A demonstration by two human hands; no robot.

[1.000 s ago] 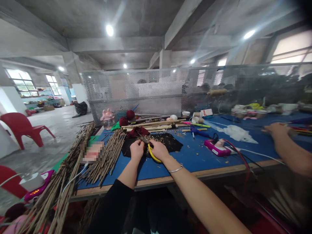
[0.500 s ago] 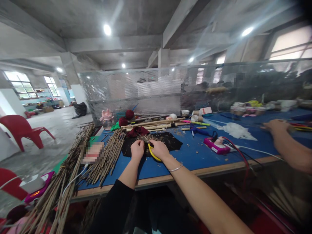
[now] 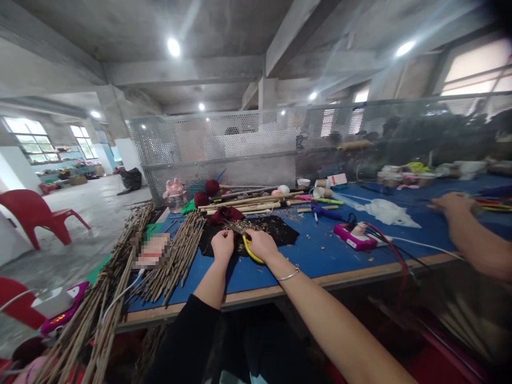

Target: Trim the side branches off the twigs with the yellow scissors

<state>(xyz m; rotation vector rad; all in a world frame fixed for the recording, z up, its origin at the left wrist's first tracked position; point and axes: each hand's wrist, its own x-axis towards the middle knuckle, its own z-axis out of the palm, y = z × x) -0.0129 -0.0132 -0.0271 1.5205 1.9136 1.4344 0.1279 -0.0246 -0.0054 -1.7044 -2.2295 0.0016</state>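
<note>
My right hand [image 3: 262, 245] is closed round the yellow handles of a pair of scissors [image 3: 253, 252], whose metal blades point up and left. Just left of the blades, my left hand [image 3: 223, 244] is closed in a pinch; what lies between its fingers is too small to make out. Both hands are over a black cloth [image 3: 282, 230] strewn with small wood-coloured scraps. Behind them lies a dark red cloth [image 3: 226, 215]. A bundle of thin brown sticks [image 3: 182, 256] rests on the blue table [image 3: 304, 264] to the left of my left hand.
Long twigs [image 3: 108, 298] lean over the table's left end near a blurred-out pale object. Pale rods [image 3: 256, 204] and dark red yarn balls [image 3: 212, 186] lie behind. On the right are a purple power strip [image 3: 354, 238], cables, a plastic bag [image 3: 390, 213] and another person's arm [image 3: 472, 234].
My left hand has shifted slightly left, away from the scissor blades. My right hand keeps its grip on the scissors in nearly the same place.
</note>
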